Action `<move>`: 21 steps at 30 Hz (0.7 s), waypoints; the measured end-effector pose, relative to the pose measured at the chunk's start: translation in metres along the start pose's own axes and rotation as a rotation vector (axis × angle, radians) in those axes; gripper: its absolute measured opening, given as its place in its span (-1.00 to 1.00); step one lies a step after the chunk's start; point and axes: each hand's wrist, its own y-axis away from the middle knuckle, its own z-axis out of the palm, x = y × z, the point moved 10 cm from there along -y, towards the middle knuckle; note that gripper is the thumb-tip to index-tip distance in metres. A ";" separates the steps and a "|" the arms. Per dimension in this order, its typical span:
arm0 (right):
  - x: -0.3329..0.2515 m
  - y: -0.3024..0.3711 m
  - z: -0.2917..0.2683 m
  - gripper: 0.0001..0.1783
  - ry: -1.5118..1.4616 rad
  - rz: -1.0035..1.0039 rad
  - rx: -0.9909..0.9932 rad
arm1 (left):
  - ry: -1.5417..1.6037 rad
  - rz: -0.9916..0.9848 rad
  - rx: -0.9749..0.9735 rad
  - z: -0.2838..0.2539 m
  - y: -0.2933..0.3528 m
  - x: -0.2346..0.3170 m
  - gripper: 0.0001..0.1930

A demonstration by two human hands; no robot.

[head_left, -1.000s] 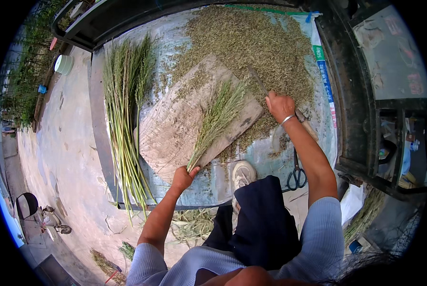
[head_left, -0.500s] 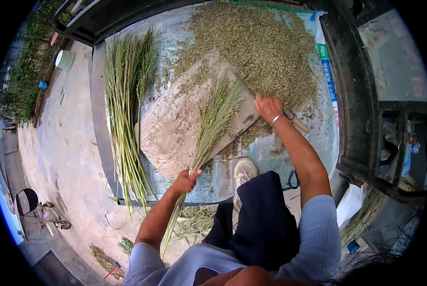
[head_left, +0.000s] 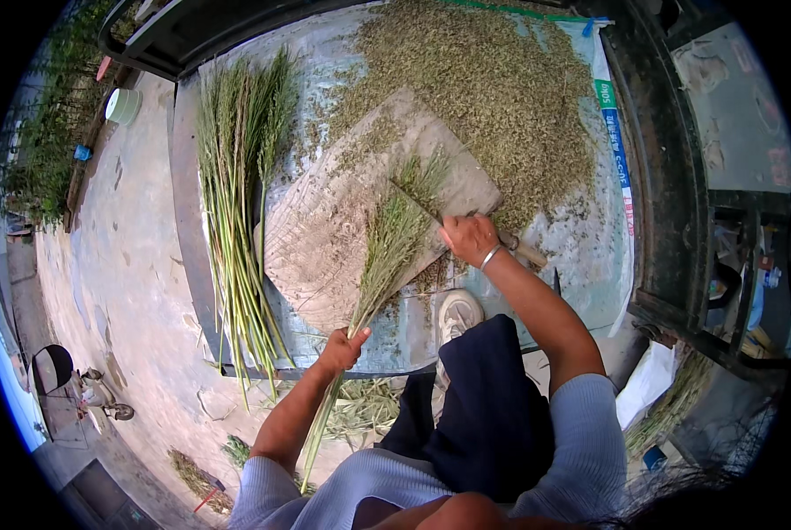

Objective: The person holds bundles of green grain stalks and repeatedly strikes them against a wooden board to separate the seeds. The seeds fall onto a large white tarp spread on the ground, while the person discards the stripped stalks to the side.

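1. Left hand (head_left: 341, 347), at about 7 o'clock of the picture: fingers curled tight around the thin stems of a green grass bundle with seed heads (head_left: 387, 252).
2. Bundle running up from that fist toward 1 o'clock, heads spread flat on a slanted grey wooden board (head_left: 325, 238); stem ends trailing below the fist toward 7 o'clock.
3. Right hand (head_left: 471, 238), just right of centre: fingers closed over a stick-like tool with a pale wooden handle (head_left: 526, 253), handle end poking out toward 4 o'clock; thin bracelet at the wrist.
4. Working end of the tool lying across the seed heads at 10 o'clock of the right hand; how it touches them, hard to tell.
5. Heap of loose greenish-brown seed and chaff (head_left: 493, 84) at 12 o'clock, on a pale woven plastic sheet (head_left: 603, 221).
6. Long uncut green stalks (head_left: 236, 203) lying at 9 o'clock of the board.
7. White shoe (head_left: 456, 314) at 6 o'clock of the board's lower edge.
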 end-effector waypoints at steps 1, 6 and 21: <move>0.037 -0.010 -0.011 -0.77 0.035 0.114 0.020 | -0.035 0.046 0.030 -0.006 -0.002 0.001 -0.57; 0.113 -0.042 -0.074 -0.74 0.242 0.308 0.024 | -0.315 0.351 0.312 -0.053 -0.005 0.001 -0.54; 0.007 -0.011 -0.017 -0.81 0.090 -0.121 0.022 | -1.107 0.433 0.560 -0.020 -0.034 0.132 -0.89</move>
